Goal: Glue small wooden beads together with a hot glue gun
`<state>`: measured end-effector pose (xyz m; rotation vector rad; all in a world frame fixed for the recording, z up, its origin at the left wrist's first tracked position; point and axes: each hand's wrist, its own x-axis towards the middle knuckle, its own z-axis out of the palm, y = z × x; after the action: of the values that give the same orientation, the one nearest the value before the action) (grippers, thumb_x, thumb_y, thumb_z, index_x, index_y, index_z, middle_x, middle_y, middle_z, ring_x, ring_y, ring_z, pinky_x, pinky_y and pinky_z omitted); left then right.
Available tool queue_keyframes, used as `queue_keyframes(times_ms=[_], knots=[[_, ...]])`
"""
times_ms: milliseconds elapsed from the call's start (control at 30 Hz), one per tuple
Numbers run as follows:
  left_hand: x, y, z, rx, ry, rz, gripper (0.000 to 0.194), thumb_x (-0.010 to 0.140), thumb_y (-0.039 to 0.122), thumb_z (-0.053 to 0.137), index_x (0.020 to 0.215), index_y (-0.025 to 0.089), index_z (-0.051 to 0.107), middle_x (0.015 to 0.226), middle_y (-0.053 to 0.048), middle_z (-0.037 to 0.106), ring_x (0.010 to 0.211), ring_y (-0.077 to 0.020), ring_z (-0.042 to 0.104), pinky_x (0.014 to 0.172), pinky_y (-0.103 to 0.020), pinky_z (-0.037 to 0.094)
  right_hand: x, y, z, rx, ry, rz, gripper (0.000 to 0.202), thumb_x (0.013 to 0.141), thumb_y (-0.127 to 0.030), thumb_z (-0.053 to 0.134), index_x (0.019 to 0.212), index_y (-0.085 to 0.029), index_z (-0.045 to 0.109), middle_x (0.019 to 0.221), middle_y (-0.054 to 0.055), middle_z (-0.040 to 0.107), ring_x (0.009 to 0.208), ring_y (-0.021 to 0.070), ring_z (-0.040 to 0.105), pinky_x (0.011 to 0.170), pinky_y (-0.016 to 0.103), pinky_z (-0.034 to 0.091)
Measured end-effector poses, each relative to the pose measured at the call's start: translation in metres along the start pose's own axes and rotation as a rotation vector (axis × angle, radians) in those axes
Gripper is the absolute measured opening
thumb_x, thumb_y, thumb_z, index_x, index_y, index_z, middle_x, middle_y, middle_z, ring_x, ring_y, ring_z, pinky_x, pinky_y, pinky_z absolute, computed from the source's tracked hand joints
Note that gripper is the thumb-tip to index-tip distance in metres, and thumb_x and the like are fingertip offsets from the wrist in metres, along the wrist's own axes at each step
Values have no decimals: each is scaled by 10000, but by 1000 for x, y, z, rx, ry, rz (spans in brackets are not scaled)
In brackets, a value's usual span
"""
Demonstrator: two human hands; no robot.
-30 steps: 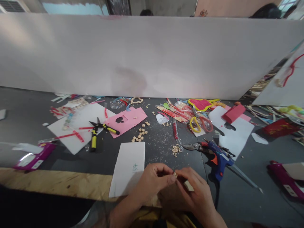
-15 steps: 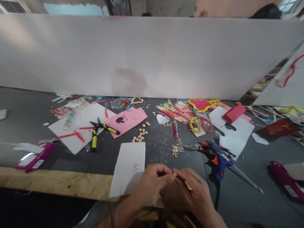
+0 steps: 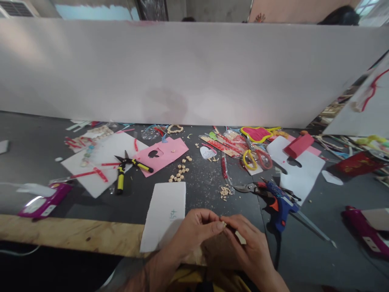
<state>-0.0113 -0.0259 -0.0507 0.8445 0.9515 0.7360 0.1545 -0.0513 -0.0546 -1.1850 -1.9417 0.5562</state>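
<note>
My left hand (image 3: pixel 200 229) and my right hand (image 3: pixel 247 237) meet at the front edge of the dark table. Between their fingertips they pinch a small pale wooden piece (image 3: pixel 224 224), mostly covered by the fingers. Left of my left hand lies a white card (image 3: pixel 165 215) with green writing. A small pile of pale wooden bits (image 3: pixel 225 192) sits just beyond my hands. Several knobbly beige clusters (image 3: pixel 179 174) lie beyond the card.
Black-and-yellow pliers (image 3: pixel 120 178) and pink paper (image 3: pixel 170 152) lie left. Cutters (image 3: pixel 244 187), a blue glue gun (image 3: pixel 284 211), yellow-handled scissors (image 3: pixel 249 160) and a red can (image 3: pixel 363 163) are right. A white panel (image 3: pixel 194 73) stands behind.
My fingers have shifted very slightly around the small piece. Both hands stay together in nearly the same place, and the things on the table have not moved.
</note>
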Motion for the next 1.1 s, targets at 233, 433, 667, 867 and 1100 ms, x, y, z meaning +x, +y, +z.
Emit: queue_keyframes(times_ms=[233,433,667,867,1100], knots=[[1,-4,2,-82,13,1,297,620,385,741,654,112,630,622,15,560,586,-93,458,593,-209,341,-3,1,1,-16,-2,18,239,840,-182,531,1072,-220,568,866,44,656,768,147,635,678,237,521],[-2,-6,7,-127,-6,-6,320,641,412,723,674,109,625,630,7,556,584,-95,455,583,-207,339,-2,3,-2,-15,-18,6,187,835,-168,523,1004,-225,580,838,19,654,744,127,633,670,207,510],[-3,-8,8,-166,-15,19,330,634,413,732,709,105,639,660,-6,577,593,-95,474,605,-212,350,0,3,-3,-36,-33,25,186,834,-178,527,1003,-240,576,841,9,659,743,123,631,667,199,502],[-3,-6,6,-156,-15,9,342,623,425,731,722,111,638,666,0,579,610,-103,488,627,-221,368,1,2,-2,-39,-46,40,168,843,-189,513,993,-238,569,841,16,657,732,131,629,669,211,501],[-3,-4,-3,-19,-36,68,264,702,343,681,838,119,646,759,-24,608,692,-121,523,647,-226,397,5,1,-1,-47,-16,36,161,843,-193,512,985,-237,575,830,17,658,738,139,637,662,215,507]])
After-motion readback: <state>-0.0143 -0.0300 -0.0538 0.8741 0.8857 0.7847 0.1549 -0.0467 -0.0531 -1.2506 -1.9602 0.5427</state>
